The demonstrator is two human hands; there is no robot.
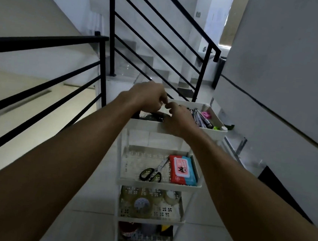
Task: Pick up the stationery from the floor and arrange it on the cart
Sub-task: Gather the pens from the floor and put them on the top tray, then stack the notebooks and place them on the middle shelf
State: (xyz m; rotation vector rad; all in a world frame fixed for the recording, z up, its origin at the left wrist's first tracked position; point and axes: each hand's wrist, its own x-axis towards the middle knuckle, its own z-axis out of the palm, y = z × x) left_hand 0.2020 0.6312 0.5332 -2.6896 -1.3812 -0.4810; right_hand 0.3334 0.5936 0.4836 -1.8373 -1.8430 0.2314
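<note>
Pens [201, 118] lengthwise in cart [214, 133] top tray.

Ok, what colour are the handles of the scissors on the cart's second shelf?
Black with olive-green inner lining, on the scissors; clearest in the head view.

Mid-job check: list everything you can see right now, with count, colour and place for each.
cart: one, white, four tiers, on the tiled floor beside the railing
pens: several, mostly dark, top tier, right side
small pink item: one, top tier, beside the pens
dark object: one, black, top tier, left side under the hands, unclear what it is
scissors: one pair, black and green handles, second tier
packet: one, red and blue, second tier, right of the scissors
tape rolls: several, clear, third tier
bottom tier items: red, grey and yellow, too dim to identify
railing: black, left and behind
left hand: fingers curled, over top tier
right hand: fingers curled, meeting the left
</note>
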